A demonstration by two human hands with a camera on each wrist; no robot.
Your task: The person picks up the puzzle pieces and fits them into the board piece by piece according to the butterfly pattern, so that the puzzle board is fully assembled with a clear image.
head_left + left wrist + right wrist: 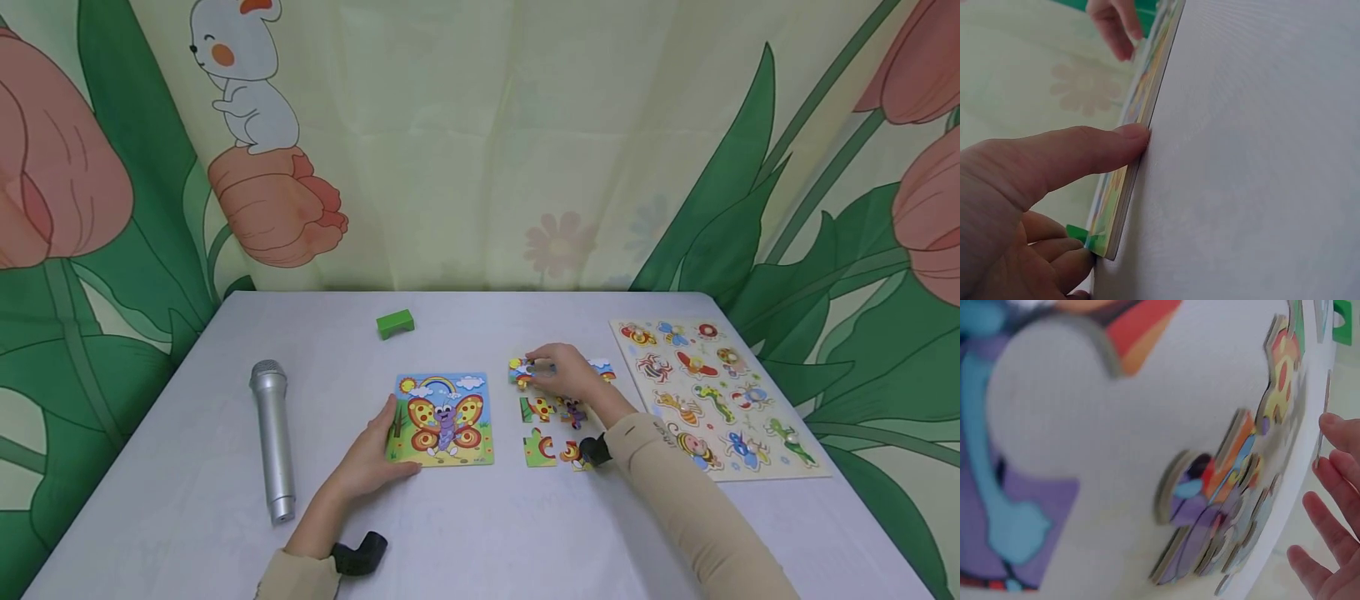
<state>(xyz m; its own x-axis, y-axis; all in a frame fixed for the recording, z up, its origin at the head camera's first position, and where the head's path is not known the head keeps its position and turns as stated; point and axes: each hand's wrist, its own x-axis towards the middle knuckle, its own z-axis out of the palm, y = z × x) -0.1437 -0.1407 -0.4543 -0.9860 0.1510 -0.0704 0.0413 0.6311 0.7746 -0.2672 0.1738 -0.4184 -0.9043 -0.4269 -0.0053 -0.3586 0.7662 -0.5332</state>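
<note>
A square butterfly picture board (pixel 444 421) lies flat on the table. My left hand (pixel 367 462) grips its lower left corner; in the left wrist view the thumb of that hand (pixel 1054 162) presses the edge of the board (pixel 1124 200) and the other fingers are bent by its corner. To the right lie loose puzzle pieces in rows, among them a green and red one (pixel 537 450) and a purple one (pixel 573 414). Over the top row, my right hand (pixel 573 375) pinches a sun-and-sky piece (pixel 519 372) between thumb and forefinger, with its other fingers spread in the right wrist view (pixel 1335 550).
A silver microphone (pixel 275 442) lies at the left of the table (pixel 187 500). Behind the board is a green block (pixel 395 323). An insect picture sheet (pixel 720 400) lies at the right, close to the right sleeve (pixel 690 500). A printed curtain (pixel 450 167) hangs at the back.
</note>
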